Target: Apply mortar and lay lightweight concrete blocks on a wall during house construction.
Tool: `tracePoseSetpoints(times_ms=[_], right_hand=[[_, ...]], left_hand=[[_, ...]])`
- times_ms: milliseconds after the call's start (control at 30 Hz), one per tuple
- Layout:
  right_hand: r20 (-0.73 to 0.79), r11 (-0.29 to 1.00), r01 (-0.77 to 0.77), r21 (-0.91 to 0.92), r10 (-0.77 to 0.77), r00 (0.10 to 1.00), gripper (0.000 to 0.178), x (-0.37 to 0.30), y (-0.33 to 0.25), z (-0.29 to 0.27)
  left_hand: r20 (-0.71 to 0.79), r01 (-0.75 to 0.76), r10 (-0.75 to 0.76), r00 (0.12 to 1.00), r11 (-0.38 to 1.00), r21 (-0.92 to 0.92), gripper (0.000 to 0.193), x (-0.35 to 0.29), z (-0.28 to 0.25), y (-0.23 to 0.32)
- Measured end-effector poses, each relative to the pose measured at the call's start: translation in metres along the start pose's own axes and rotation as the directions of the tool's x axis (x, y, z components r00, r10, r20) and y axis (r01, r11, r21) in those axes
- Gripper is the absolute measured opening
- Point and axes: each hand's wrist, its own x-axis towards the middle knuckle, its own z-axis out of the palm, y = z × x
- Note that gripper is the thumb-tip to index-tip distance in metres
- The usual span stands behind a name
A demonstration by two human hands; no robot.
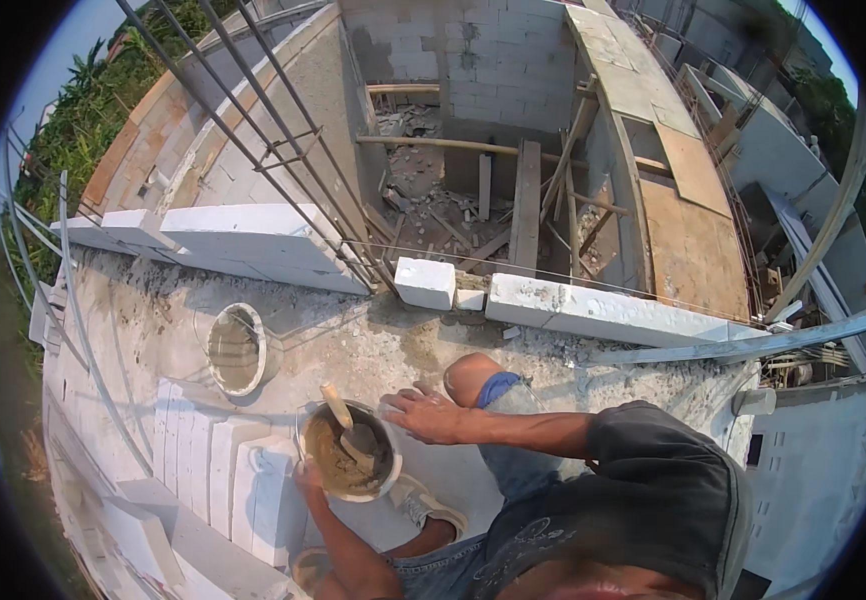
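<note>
A bucket [394, 473] of grey-brown mortar [338, 465] stands on the concrete in front of me. In it rests a trowel [357, 440], blade in the mortar and wooden handle tilted up past the far rim. My left hand [310, 477] is closed at the bucket's left rim; its fingertips are partly hidden. Across the opposite side, my right hand [423, 412] is stretched out with fingers apart, beside or on the rim, holding nothing. Left of the bucket stand several white blocks [215, 470] in a row.
A second bucket [268, 352] with grey contents stands farther left. Ahead runs a low course of white blocks [603, 308], with upright rebar [293, 150] rising from it. Beyond that edge lies a deep walled pit [423, 190] with rubble and planks. A metal strip [743, 347] juts in from the right.
</note>
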Motion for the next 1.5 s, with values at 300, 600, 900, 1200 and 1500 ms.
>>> tracePoseSetpoints(times_ms=[300,600,900,1200,1500], right_hand=[[0.099,0.935,-0.043,-0.352,0.083,0.992,0.05,0.068,0.06,0.079],[-0.075,0.915,-0.133,-0.381,0.113,0.991,0.029,0.066,0.09,0.113],[0.34,0.852,-0.227,-0.471,0.413,0.845,0.014,0.063,0.086,0.155],[0.22,0.936,0.049,-0.35,0.031,0.975,0.029,0.011,0.043,0.179],[0.465,0.982,-0.187,0.008,0.162,0.87,0.047,-0.002,0.013,0.105]], left_hand=[[0.033,-0.377,0.376,0.926,0.915,0.144,0.051,-0.051,0.024,0.1],[0.02,-0.461,0.479,0.878,0.832,0.308,0.051,-0.093,0.053,0.137],[0.005,-0.353,0.365,0.931,0.896,0.27,0.048,-0.096,0.056,0.115],[-0.127,-0.322,0.336,0.933,0.939,0.117,0.048,-0.144,0.053,0.081],[-0.158,-0.42,0.443,0.883,0.894,0.158,0.05,-0.103,0.039,0.026]])
